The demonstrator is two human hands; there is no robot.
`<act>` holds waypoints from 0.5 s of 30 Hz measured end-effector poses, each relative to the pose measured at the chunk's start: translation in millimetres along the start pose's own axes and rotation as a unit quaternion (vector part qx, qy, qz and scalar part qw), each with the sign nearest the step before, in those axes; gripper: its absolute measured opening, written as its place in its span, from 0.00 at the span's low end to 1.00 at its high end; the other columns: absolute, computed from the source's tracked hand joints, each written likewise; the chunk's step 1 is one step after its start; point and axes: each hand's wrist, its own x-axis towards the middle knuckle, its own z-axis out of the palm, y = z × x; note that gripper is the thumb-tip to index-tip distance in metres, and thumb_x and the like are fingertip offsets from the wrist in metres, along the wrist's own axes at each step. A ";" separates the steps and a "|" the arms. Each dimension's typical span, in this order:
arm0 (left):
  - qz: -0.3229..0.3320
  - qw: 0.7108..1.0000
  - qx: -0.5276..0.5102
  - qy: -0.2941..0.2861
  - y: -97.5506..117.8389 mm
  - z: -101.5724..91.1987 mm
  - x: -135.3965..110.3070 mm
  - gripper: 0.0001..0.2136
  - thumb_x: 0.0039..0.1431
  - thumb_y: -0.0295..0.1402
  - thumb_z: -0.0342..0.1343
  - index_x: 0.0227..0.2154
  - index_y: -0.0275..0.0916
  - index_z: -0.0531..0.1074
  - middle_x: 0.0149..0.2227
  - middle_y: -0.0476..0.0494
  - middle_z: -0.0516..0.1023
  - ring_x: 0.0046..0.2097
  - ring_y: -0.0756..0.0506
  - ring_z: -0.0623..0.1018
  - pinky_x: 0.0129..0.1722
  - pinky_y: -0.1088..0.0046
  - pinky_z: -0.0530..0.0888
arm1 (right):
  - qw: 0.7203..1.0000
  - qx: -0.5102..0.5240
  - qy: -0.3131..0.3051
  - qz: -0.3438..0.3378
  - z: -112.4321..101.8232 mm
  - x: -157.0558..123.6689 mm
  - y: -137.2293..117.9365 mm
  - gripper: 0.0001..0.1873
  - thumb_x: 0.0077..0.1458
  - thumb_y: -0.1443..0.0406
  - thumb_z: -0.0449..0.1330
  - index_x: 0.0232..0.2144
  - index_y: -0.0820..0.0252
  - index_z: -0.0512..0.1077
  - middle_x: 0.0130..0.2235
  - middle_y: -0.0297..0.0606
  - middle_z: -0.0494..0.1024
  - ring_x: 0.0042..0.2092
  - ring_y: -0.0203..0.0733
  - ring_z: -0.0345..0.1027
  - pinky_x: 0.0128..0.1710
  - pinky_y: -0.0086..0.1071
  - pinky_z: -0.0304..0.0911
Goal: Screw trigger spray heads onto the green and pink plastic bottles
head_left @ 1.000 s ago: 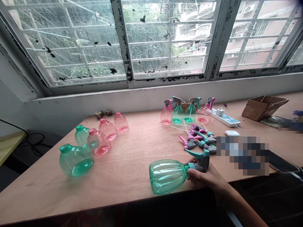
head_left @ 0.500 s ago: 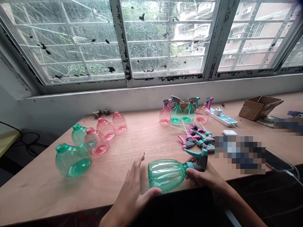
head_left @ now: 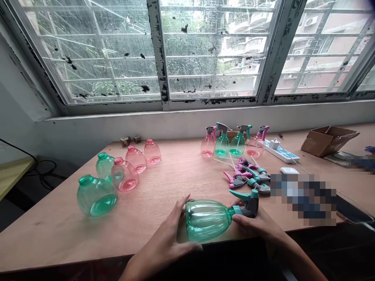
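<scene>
A green spray bottle lies on its side at the table's front edge, its grey and teal trigger head pointing right. My right hand grips it at the neck and collar, thumb in front and the other fingers partly hidden behind. Beside the bottle's base is my left hand, with thumb and fingers spread around the end; whether it touches cannot be made out. Beyond the bottle lies a pile of loose pink, teal and grey spray heads with white tubes.
At left stand open bottles without heads, green and pink. Fitted spray bottles line the back near a white power strip. An open cardboard box and a white case are at right.
The view has shifted slightly, so the table items sit further right. My left hand has come closer around the bottle's base. My right hand keeps its grip at the neck.
</scene>
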 end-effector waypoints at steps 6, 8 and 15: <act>-0.008 0.999 0.020 -0.047 0.9 -4.2 1.9 0.51 0.52 0.43 0.71 0.70 0.50 0.42 0.73 0.43 0.50 0.72 0.34 0.52 0.70 0.54 0.52 | 0.999 0.037 0.017 0.020 0.0 0.9 1.3 0.29 0.44 0.51 0.75 0.42 0.58 0.69 0.22 0.25 0.67 0.22 0.30 0.58 0.21 0.24 0.49; -0.006 0.999 0.009 -0.050 -0.5 -6.4 0.2 0.44 0.59 0.46 0.64 0.70 0.48 0.43 0.73 0.42 0.50 0.72 0.35 0.52 0.70 0.54 0.52 | 0.999 0.022 0.009 0.025 -1.7 1.2 2.9 0.30 0.44 0.50 0.74 0.42 0.58 0.69 0.22 0.26 0.68 0.22 0.31 0.58 0.21 0.24 0.49; -0.033 0.998 0.043 -0.035 4.5 -5.5 -0.7 0.44 0.58 0.44 0.65 0.70 0.47 0.45 0.73 0.43 0.50 0.72 0.34 0.52 0.71 0.55 0.51 | 0.999 0.039 -0.003 0.010 -4.3 0.9 5.2 0.29 0.45 0.47 0.72 0.40 0.58 0.69 0.21 0.26 0.68 0.20 0.30 0.59 0.19 0.23 0.51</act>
